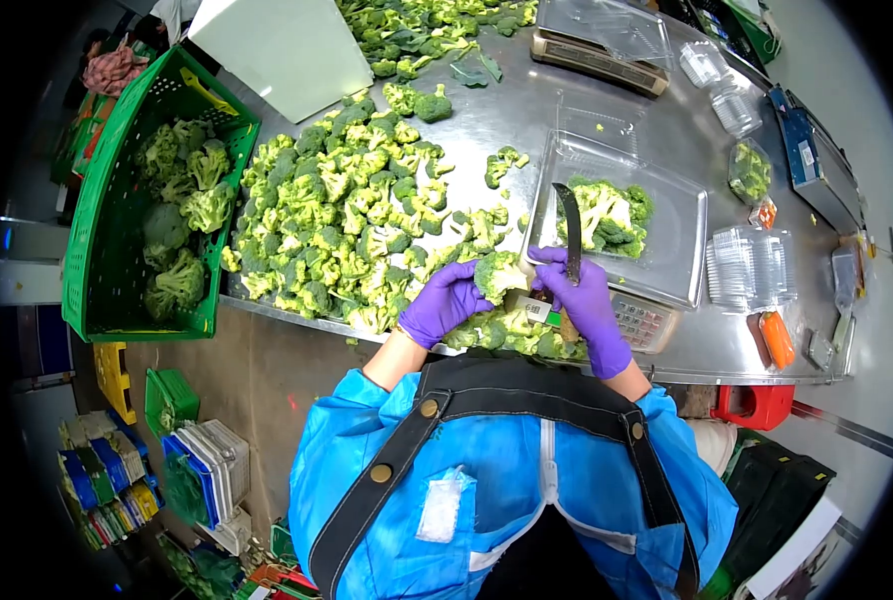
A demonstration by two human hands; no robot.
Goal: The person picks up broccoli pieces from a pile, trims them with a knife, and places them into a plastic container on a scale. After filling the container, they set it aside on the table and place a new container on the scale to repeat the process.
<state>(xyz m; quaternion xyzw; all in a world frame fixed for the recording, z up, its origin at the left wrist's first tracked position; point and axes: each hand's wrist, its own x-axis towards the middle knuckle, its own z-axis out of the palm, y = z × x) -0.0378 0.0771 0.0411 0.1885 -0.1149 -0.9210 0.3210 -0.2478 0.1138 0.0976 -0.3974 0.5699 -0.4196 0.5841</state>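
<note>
My left hand (441,304), in a purple glove, grips a broccoli floret (499,277) near the table's front edge. Also gloved in purple, my right hand (589,302) is closed on a knife (571,225) whose dark curved blade points up and away from me. The blade stands to the right of the floret, apart from it. Beyond the knife, cut broccoli (607,215) lies in a clear plastic box on the metal tray (689,255) of a scale (642,320). A large heap of broccoli florets (337,200) spreads to the left of my hands.
A green crate (97,240) with broccoli heads stands at the left. Stacked clear boxes (752,268), a packed box of broccoli (750,170) and an orange-handled item (777,340) lie at the right. A second scale (597,65) and a white box (282,55) are farther back.
</note>
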